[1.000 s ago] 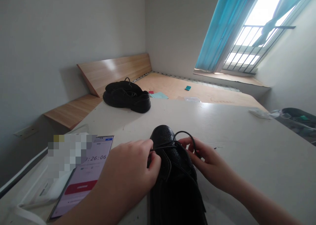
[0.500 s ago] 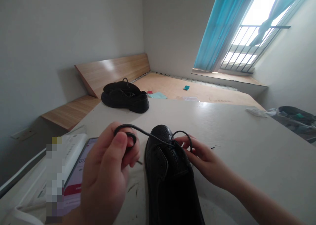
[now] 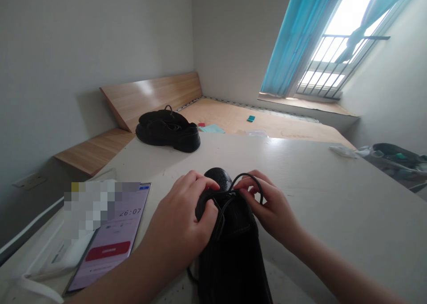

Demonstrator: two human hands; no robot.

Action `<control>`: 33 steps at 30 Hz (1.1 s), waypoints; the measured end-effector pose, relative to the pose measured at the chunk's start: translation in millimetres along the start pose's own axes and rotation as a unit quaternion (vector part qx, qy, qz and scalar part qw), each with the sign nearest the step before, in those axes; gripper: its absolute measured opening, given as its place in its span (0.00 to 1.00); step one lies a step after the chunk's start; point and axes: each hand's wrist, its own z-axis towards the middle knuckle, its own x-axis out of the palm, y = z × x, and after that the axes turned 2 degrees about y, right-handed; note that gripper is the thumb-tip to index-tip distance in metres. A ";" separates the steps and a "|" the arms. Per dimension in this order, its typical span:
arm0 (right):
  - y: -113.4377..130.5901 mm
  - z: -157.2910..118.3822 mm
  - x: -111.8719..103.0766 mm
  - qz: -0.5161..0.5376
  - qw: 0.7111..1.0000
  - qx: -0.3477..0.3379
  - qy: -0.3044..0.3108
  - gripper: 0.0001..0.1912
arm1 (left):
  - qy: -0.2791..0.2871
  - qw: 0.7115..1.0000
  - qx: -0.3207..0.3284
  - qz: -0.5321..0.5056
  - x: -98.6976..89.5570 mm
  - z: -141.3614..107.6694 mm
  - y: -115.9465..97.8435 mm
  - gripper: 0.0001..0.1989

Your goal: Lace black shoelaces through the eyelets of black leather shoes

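A black leather shoe (image 3: 230, 262) is set upright on the near middle of a smooth white table (image 3: 316, 197), its rounded toe turned toward the far side and its dark opening toward the near edge. Its front is reached from both sides by two bare hands. By the left hand (image 3: 182, 219) the left side of the upper is covered; its index finger and thumb are bent toward each other with a narrow gap between the tips, and whether lace or eyelet flap is gripped there cannot be told. By the right hand (image 3: 267, 197) a thin black lace (image 3: 246, 174) is pinched beside the right eyelet flap, the fingertips brought together, while a loop of it is arched above them. A strand is stretched across the front between the hands, and a loose length is seen below the left wrist.

At the far left edge of the table a second black shoe (image 3: 167, 133) is placed, turned sideways. On the near left a flat phone with a lilac screen and a red button (image 3: 113, 235) is laid beside a white, partly pixelated object (image 3: 66, 253).
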 end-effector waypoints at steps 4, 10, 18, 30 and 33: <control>10.7 -1.8 -6.0 0.020 0.999 -0.013 -0.049 0.05 | 0.045 0.999 -0.008 -0.006 3.4 2.8 4.9 0.08; 26.4 -1.2 -30.5 0.309 0.939 0.097 0.116 0.10 | 0.040 0.997 0.011 -0.060 2.3 0.4 1.0 0.09; 15.9 -4.4 -54.2 0.080 0.994 0.076 0.027 0.27 | -0.101 0.994 0.027 -0.022 -9.0 -9.3 -3.2 0.06; -4.4 7.6 -63.0 -0.122 0.972 0.099 0.173 0.20 | 0.067 0.951 -0.048 0.298 -10.6 4.9 6.5 0.15; -6.8 11.1 -66.9 -0.046 0.993 0.077 0.080 0.19 | -0.079 0.977 0.033 0.197 -17.8 2.7 4.6 0.13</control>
